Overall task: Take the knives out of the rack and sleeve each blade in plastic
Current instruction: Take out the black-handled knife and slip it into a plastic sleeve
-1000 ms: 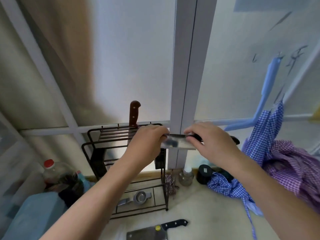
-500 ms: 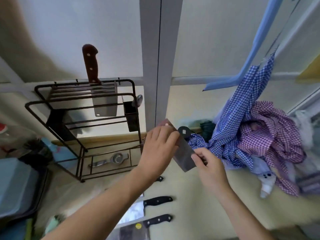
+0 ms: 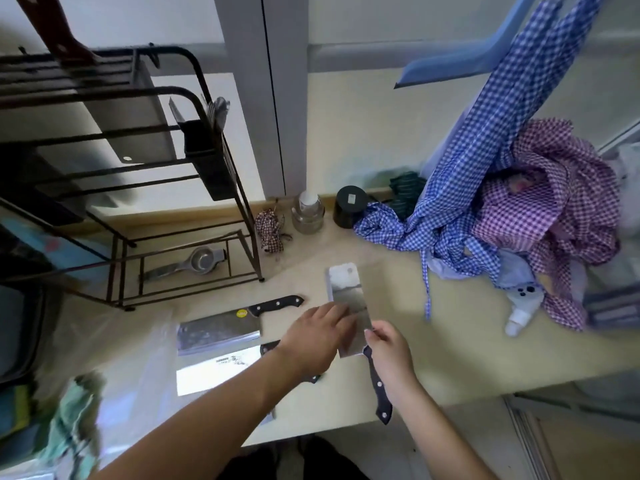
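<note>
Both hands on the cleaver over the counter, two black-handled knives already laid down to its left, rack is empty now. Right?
Not quite. The rack isn't empty: the head view shows a brown-handled knife in its top slots. The rest holds: left hand and right hand are on the cleaver, with two black-handled knives on the counter to its left.

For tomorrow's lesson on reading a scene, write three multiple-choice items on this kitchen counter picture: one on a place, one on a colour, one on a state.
1. Where does the metal strainer lie?
A. on the rack's bottom shelf
B. on the checked cloth
C. in the person's left hand

2. What colour is the handle of the knife standing in the rack?
A. black
B. reddish brown
C. blue

3. How is the cleaver held?
A. by both hands
B. by one hand only
C. by neither hand

Answers: 1 A, it rests inside the rack's lowest frame. 2 B, its riveted handle is reddish brown. 3 A, the left hand rests on the blade and the right hand grips near the handle.
</note>
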